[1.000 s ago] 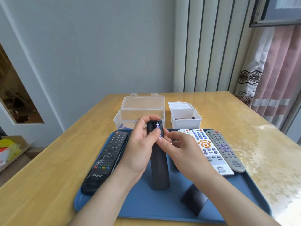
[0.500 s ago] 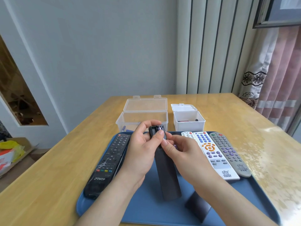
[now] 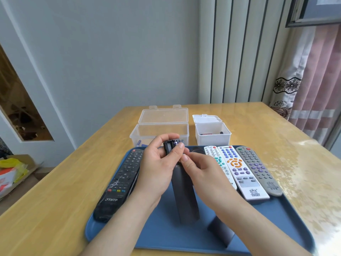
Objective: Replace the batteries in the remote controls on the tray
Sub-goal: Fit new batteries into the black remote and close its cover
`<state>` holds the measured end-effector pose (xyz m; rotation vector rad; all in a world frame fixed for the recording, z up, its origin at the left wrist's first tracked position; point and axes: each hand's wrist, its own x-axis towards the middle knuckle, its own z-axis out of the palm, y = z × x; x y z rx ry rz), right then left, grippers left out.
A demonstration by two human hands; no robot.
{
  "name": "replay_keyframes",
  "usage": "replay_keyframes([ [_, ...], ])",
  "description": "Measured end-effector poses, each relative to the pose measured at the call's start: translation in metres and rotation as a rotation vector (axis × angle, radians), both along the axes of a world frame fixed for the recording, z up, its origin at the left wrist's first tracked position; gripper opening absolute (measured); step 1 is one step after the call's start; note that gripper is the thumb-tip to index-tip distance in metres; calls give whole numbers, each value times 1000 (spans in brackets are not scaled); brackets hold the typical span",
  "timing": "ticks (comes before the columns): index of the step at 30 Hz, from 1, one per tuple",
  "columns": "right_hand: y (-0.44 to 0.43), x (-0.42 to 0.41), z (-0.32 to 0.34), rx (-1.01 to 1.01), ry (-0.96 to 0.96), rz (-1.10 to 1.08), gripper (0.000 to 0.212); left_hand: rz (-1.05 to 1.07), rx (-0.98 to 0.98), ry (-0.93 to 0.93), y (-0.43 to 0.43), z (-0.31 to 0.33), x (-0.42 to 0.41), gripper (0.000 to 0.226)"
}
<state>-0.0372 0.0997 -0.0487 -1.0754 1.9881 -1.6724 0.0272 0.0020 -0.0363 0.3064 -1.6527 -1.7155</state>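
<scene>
I hold a long black remote (image 3: 185, 196) upright over the blue tray (image 3: 166, 230), back side toward me. My left hand (image 3: 158, 169) grips its upper end, thumb pressing a purple battery (image 3: 175, 143) in the open compartment. My right hand (image 3: 199, 169) pinches at the same spot with thumb and fingertips. The remote's black battery cover (image 3: 220, 232) lies on the tray near the front. A black remote (image 3: 120, 182) lies at the tray's left; three light remotes, white (image 3: 218, 163), white with orange buttons (image 3: 241, 174) and grey (image 3: 258, 169), lie at the right.
Behind the tray stand an open clear box (image 3: 160, 132) holding purple batteries and a smaller open white box (image 3: 212, 135) with a few batteries. The wooden table (image 3: 55, 182) runs to a wall; a curtain (image 3: 313, 80) hangs at the right.
The held remote has tilted, its lower end swinging toward the right. My left thumb has moved over the battery at the top, and both hands have closed in on the compartment.
</scene>
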Motion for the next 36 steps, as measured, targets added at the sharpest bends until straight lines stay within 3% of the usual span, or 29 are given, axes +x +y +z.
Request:
replay_keyframes([
  [4,5,-2,7,19,-14,49,50,-3,12,2,-2,1,1,17],
  [15,6,1,10,-18,60,53,43,-21,28,48,-1,4,2,11],
  [21,2,5,6,-11,-8,2,38,-6,-7,41,2,4,2,10],
  [25,7,6,12,-26,-241,93,32,-19,-40,39,2,6,5,11],
  [28,6,7,11,-34,-330,209,48,-12,-46,41,0,7,5,11],
  [30,6,8,16,-84,-393,145,43,-75,-23,41,1,8,5,13],
  [32,8,2,21,-131,-556,-21,33,-163,47,51,0,8,4,27],
  [34,13,-7,25,-250,-798,-66,28,-110,61,43,-3,7,4,27],
  [36,18,-14,29,-403,-990,-18,28,-9,-94,-10,-6,4,4,17],
])
